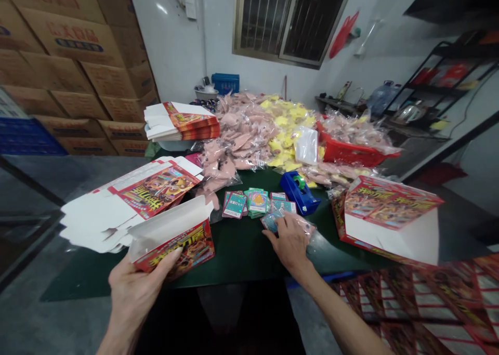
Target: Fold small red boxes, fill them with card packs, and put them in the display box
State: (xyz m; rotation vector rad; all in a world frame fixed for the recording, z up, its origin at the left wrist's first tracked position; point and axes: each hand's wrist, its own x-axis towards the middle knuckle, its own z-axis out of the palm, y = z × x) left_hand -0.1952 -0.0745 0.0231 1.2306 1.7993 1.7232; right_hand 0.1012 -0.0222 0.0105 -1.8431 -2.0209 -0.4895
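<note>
My left hand (140,279) grips a red printed cardboard box (183,248), tilted, with its white flap up and its open end facing me. Its thumb presses on the printed front. Over the green table, my right hand (289,243) has its fingers closed down on a clear plastic packet (307,226); something pink shows inside, and a bluish card (270,221) lies under the fingertips. How firmly they hold the packet is partly hidden. Just beyond are small stacks of cards (234,205), (257,201) and a blue tape dispenser (299,193).
Flattened boxes (97,217) lie at left, with another stack (195,123) behind. Bagged pink plush pieces (249,131) and yellow ones (290,118) heap at the back beside a red basket (351,152). An open box (390,214) stands at right, above several finished-looking boxes (424,298).
</note>
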